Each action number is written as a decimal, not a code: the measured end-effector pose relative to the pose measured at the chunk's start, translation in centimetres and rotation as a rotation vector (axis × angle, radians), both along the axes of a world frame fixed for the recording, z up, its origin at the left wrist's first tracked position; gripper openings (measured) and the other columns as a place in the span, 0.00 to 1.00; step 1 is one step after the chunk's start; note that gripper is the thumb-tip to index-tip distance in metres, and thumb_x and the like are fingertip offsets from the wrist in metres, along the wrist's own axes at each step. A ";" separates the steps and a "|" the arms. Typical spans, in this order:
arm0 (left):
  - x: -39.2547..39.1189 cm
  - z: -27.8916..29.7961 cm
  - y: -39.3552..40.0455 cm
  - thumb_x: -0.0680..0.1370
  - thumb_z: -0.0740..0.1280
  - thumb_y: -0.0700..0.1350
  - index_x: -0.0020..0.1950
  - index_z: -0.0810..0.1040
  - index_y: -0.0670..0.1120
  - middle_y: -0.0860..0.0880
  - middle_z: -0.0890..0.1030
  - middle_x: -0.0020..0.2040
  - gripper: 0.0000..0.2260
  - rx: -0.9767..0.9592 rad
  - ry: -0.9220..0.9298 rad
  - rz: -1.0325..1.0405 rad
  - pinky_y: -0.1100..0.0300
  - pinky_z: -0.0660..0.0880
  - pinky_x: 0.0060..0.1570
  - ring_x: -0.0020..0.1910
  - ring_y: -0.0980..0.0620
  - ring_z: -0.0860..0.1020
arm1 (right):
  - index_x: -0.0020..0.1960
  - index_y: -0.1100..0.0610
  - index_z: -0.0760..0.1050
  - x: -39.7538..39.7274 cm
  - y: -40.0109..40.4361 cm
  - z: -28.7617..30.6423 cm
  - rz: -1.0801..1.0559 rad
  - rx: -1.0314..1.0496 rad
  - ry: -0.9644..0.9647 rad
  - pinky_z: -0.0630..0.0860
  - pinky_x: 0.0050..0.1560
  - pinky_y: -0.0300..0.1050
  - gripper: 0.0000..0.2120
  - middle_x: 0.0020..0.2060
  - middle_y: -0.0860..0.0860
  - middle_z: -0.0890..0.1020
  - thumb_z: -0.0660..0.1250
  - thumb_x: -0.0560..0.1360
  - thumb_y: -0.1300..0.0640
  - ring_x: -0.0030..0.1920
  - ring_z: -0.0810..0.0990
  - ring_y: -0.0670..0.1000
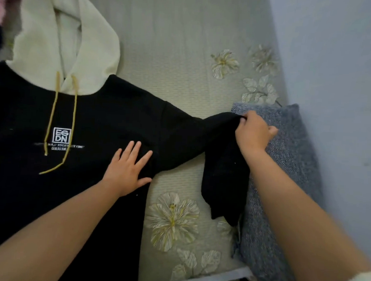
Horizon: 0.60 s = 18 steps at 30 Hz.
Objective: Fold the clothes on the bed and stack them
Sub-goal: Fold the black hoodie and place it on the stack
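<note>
Grip status first, left to right: my left hand (127,171) lies flat, fingers straight and spread, palm pressing on the black hoodie (96,119) near the seam where its sleeve joins the body. My right hand (254,130) has fingers curled, pinching the black sleeve (219,163) near its far end and holding it raised; below the pinch the sleeve end hangs down, its cuff dangling over the bed's edge beside the grey cushion.

Hoodie lies front-up on the bed (173,55), spread flat, occupying the left half of my view. Cream hood (63,39) points away from me, laid open. Two yellowish drawstrings (51,117) run down from the hood onto the chest, crossing a white square logo (61,135) with a line of white lettering beneath it.

Pink fabric (3,0) shows at the top left corner; I cannot tell what garment it is.

Bed cover is pale green with embroidered flowers (172,220), visible between hoodie body and sleeve. Grey cushion (285,166) lies along the bed's right edge, against the pale wall (332,61); my right hand is over it.
</note>
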<state>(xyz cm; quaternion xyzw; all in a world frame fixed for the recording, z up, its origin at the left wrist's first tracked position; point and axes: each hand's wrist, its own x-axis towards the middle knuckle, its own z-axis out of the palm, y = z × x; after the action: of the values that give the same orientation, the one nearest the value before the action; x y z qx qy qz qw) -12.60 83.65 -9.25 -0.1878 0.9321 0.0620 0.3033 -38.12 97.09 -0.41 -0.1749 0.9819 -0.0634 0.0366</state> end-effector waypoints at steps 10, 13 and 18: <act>1.4 -3.0 -0.1 0.77 0.46 0.64 0.74 0.36 0.50 0.43 0.34 0.74 0.33 0.134 0.014 0.045 0.49 0.37 0.71 0.73 0.45 0.34 | 0.73 0.55 0.56 6.5 5.5 -4.4 -0.058 0.057 -0.226 0.64 0.59 0.53 0.26 0.58 0.60 0.77 0.60 0.78 0.55 0.56 0.75 0.60; 2.4 -2.3 -1.1 0.78 0.52 0.60 0.75 0.43 0.49 0.45 0.41 0.76 0.31 0.231 0.182 0.122 0.53 0.40 0.71 0.74 0.48 0.39 | 0.71 0.57 0.62 7.2 4.0 -3.2 -0.083 -0.122 -0.291 0.66 0.59 0.45 0.22 0.61 0.62 0.75 0.58 0.78 0.60 0.60 0.73 0.62; 7.1 -0.4 -4.6 0.79 0.56 0.54 0.75 0.50 0.48 0.47 0.49 0.76 0.28 0.152 0.296 0.331 0.54 0.46 0.72 0.75 0.51 0.44 | 0.66 0.60 0.71 10.3 -2.6 1.0 0.045 -0.369 -0.318 0.63 0.55 0.35 0.18 0.58 0.60 0.78 0.60 0.77 0.64 0.59 0.75 0.57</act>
<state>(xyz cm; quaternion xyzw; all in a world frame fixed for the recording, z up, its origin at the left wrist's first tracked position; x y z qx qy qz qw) -5.54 79.05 -9.69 -0.3036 0.9156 0.2075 0.1624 -27.87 94.51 0.61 -0.1885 0.9313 -0.2678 0.1597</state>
